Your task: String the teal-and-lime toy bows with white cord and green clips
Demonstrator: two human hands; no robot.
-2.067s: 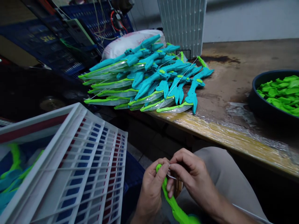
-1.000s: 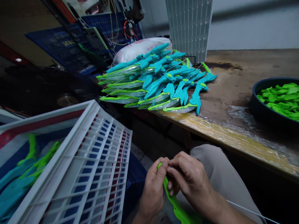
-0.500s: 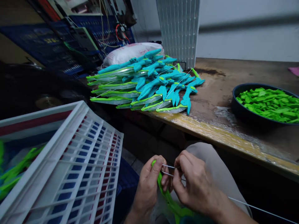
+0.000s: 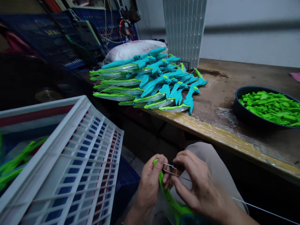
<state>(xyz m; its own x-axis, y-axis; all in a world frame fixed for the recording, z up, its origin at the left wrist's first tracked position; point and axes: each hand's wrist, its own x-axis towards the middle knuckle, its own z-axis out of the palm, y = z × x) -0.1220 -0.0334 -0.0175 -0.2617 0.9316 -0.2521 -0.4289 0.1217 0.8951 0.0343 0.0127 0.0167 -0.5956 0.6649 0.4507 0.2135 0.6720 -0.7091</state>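
Note:
My left hand (image 4: 151,179) is closed on the green limb tip of a toy bow (image 4: 172,200), thumb pressed over it. The bow slants down toward my lap, its lower part teal and partly hidden behind my right hand. From the tip comes a doubled white string (image 4: 172,171) with a small knot or loop in it. My right hand (image 4: 199,184) is beside the string, thumb and forefinger apart, with nothing visibly pinched between them. The string passes behind this hand and shows again to the right as a taut line.
A pile of teal and green toy bows (image 4: 150,79) lies on the table (image 4: 220,81), in front of a white sack (image 4: 136,50). A dark round tray (image 4: 236,109) holds many green plastic pieces (image 4: 269,104). At left stands a white slatted crate (image 4: 89,156) with green parts inside.
My right thumb and forefinger have parted from their pinch on the string, and a knot now shows there. My left hand keeps its hold. The view has shifted slightly.

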